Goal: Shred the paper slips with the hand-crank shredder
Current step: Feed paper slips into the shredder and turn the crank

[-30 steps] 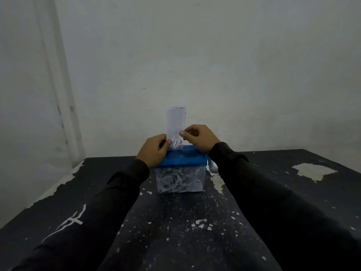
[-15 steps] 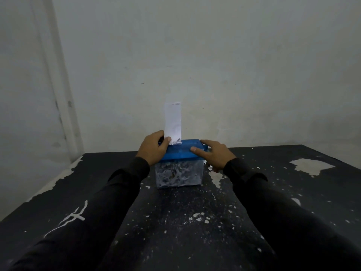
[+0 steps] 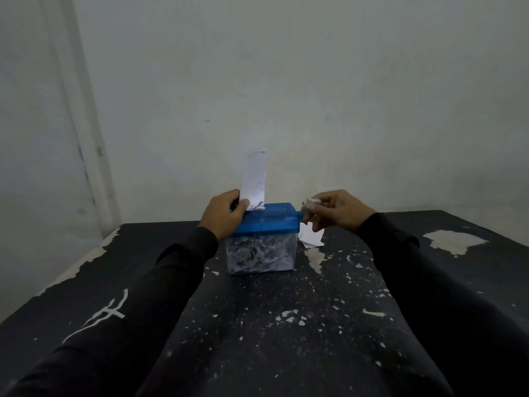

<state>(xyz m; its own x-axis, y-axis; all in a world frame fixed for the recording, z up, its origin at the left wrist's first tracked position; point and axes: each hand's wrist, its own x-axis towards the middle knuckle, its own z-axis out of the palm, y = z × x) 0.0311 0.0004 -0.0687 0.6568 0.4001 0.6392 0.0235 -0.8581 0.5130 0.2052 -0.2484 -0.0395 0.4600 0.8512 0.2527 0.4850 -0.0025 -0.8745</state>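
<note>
- While a narrow white paper slip (image 3: 254, 179) stands upright in the slot, a small hand-crank shredder with a blue plastic lid and a clear bin (image 3: 262, 239) sits at the far middle of a scuffed black table (image 3: 257, 339), close to a pale wall.
- The left hand (image 3: 224, 216) grips the lid's left end, thumb curled against the foot of the slip.
- The right hand (image 3: 336, 210) pinches the small pale crank knob (image 3: 310, 203) at the shredder's right side, fingers clamped round it.
- The bin looks nearly packed with white shreds.
- More loose white paper (image 3: 310, 239) lies on the table just right of the shredder.
- Risks, as judged: the tall slip could lean and feed crooked, jamming the cutters; the crowded bin could choke them; the light box could skid if the left hand eases off during cranking.
</note>
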